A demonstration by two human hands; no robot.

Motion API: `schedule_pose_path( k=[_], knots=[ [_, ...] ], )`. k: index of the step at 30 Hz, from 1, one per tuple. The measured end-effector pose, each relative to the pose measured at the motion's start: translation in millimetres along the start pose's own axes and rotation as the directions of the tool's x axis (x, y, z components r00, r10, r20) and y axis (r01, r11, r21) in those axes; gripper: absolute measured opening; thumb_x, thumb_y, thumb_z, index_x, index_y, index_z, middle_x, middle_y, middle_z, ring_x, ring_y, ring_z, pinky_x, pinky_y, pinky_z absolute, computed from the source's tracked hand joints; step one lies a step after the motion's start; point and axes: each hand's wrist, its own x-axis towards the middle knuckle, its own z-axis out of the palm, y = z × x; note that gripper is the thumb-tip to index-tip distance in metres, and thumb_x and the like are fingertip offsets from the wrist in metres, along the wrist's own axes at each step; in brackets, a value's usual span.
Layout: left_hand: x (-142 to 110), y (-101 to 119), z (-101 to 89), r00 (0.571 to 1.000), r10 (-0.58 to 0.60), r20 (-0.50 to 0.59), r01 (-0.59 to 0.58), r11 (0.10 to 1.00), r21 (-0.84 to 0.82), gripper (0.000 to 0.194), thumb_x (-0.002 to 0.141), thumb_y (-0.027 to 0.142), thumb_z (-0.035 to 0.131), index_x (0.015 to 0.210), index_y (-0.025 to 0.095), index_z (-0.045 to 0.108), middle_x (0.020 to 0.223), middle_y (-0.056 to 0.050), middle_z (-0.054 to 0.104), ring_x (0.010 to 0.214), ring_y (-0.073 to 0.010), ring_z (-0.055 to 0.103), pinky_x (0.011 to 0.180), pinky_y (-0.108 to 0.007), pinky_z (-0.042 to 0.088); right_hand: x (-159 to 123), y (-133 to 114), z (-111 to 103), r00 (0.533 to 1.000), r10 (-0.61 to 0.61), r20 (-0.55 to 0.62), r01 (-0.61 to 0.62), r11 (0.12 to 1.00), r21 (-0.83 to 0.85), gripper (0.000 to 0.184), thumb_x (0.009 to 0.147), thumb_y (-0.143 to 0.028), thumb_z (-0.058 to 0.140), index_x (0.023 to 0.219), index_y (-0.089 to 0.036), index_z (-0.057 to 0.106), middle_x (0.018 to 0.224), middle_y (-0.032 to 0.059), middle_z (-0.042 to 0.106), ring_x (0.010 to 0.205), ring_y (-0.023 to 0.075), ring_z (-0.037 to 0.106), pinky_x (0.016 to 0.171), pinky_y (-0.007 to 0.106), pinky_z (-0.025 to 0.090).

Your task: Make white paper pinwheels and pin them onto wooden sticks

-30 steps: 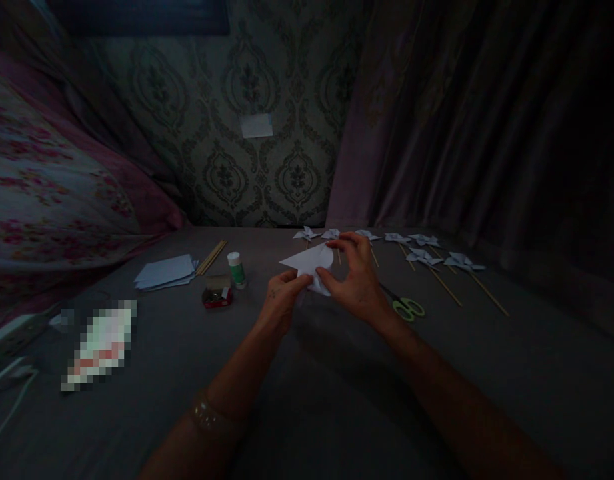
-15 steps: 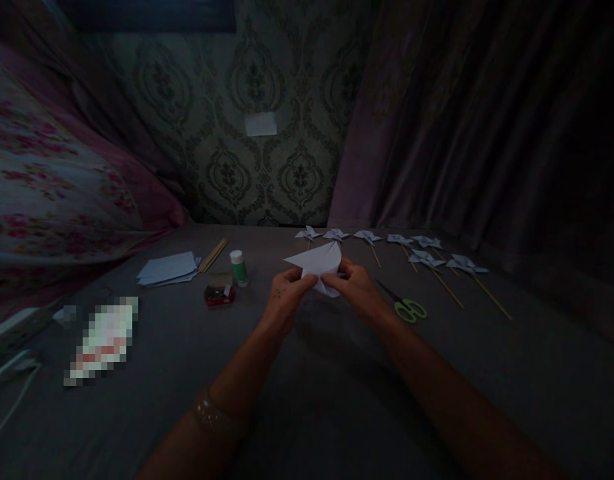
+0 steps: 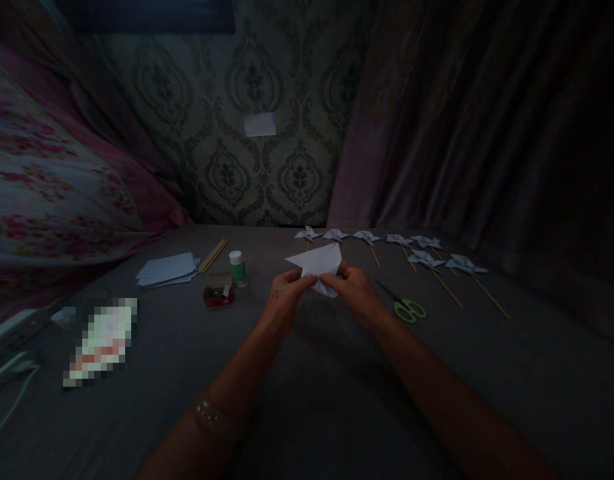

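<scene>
A partly folded white paper pinwheel [image 3: 319,260] is held up between my two hands at the middle of the view, one pointed corner reaching left. My left hand [image 3: 285,293] grips its lower left side, the thumb pressed near the centre. From the other side my right hand [image 3: 355,287] is closed on the paper, its thumb almost meeting the left one. The fingers behind the sheet are partly hidden. Green-handled scissors [image 3: 409,310] lie just right of my right hand.
Several paper pinwheels on sticks [image 3: 427,259] lie at the back right. To the left are stacked white paper [image 3: 167,269], wooden sticks [image 3: 213,256], a glue stick [image 3: 238,269] and a small red box [image 3: 218,293] of pins. A power strip [image 3: 17,330] lies at the far left.
My right thumb has slid slightly left along the paper, closer to my left thumb. The other things stay where they were.
</scene>
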Motion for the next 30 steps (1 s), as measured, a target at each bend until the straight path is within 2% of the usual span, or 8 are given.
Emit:
schedule_pose_path(
  k=[5, 11, 15, 18, 21, 25, 30],
  knots=[
    [0.1, 0.5, -0.4, 1.0, 0.002, 0.03, -0.002, 1.0, -0.015, 0.022, 0.057, 0.022, 0.073, 0.076, 0.011, 0.072, 0.068, -0.006, 0.069, 0.06, -0.0157, 0.061, 0.064, -0.026, 0.044, 0.4, 5.2, 2.1, 1.0, -0.01, -0.015, 0.01, 1.0, 0.002, 0.026, 0.06, -0.028, 0.065, 0.083, -0.016, 0.067, 0.086, 0.0048, 0.069, 0.077, 0.0182, 0.062, 0.071, 0.03, 0.047],
    [0.0, 3.8, 1.2, 0.999, 0.013, -0.029, -0.012, 1.0, 0.019, 0.02, 0.053, 0.021, 0.074, 0.07, 0.011, 0.071, 0.066, -0.006, 0.069, 0.061, -0.0156, 0.06, 0.063, -0.026, 0.043, -1.8, 9.1, 6.9, 1.0, 0.013, -0.027, -0.012, 1.0, 0.01, 0.025, 0.061, -0.031, 0.066, 0.082, -0.018, 0.068, 0.087, 0.005, 0.069, 0.079, 0.019, 0.063, 0.07, 0.03, 0.047],
    [2.5, 4.1, -3.4, 0.999, -0.016, -0.041, 0.018, 0.999, 0.031, 0.018, 0.053, 0.02, 0.073, 0.068, 0.011, 0.071, 0.063, -0.006, 0.068, 0.058, -0.0153, 0.059, 0.059, -0.026, 0.043, -0.2, 4.8, 3.4, 0.999, 0.018, 0.034, -0.017, 1.0, -0.015, 0.026, 0.059, -0.034, 0.068, 0.08, -0.019, 0.067, 0.085, 0.005, 0.069, 0.078, 0.0199, 0.062, 0.069, 0.031, 0.046],
    [4.9, 5.4, -7.2, 0.997, -0.071, -0.032, 0.073, 0.996, 0.042, 0.016, 0.053, 0.02, 0.072, 0.067, 0.012, 0.071, 0.062, -0.007, 0.067, 0.056, -0.0161, 0.059, 0.058, -0.027, 0.044, 3.7, -3.2, -6.7, 0.998, 0.021, 0.067, -0.021, 1.0, 0.014, 0.031, 0.061, -0.043, 0.069, 0.08, -0.019, 0.068, 0.085, 0.0047, 0.07, 0.08, 0.0202, 0.061, 0.07, 0.031, 0.044],
    [6.1, 6.9, -8.7, 0.993, -0.111, -0.028, 0.113, 0.991, 0.071, 0.016, 0.052, 0.018, 0.072, 0.067, 0.012, 0.072, 0.067, -0.009, 0.07, 0.059, -0.0179, 0.061, 0.061, -0.028, 0.046, 8.2, -10.6, -17.9, 1.0, 0.004, -0.024, -0.003, 1.0, 0.022, 0.034, 0.067, -0.051, 0.064, 0.077, -0.02, 0.068, 0.086, 0.0046, 0.07, 0.087, 0.0214, 0.06, 0.072, 0.032, 0.042],
    [5.5, 6.7, -8.0, 0.99, -0.14, -0.018, 0.142, 0.983, 0.115, 0.014, 0.052, 0.017, 0.072, 0.065, 0.012, 0.071, 0.07, -0.011, 0.07, 0.061, -0.0185, 0.062, 0.063, -0.03, 0.046, 12.0, -13.3, -24.7, 0.992, 0.008, -0.123, -0.006, 1.0, 0.02, 0.025, 0.059, -0.042, 0.071, 0.069, -0.02, 0.066, 0.078, 0.0029, 0.068, 0.083, 0.0202, 0.059, 0.075, 0.032, 0.041],
    [5.3, 3.7, -9.4, 0.983, -0.18, 0.017, 0.176, 0.972, 0.156, 0.013, 0.052, 0.02, 0.072, 0.064, 0.014, 0.071, 0.063, -0.006, 0.068, 0.058, -0.0185, 0.061, 0.059, -0.029, 0.046, 12.0, -15.5, -23.7, 0.98, 0.043, -0.193, -0.045, 0.999, -0.009, 0.018, 0.056, -0.033, 0.071, 0.064, -0.019, 0.065, 0.069, 0.0004, 0.064, 0.074, 0.0166, 0.056, 0.072, 0.03, 0.04]
  ],
)
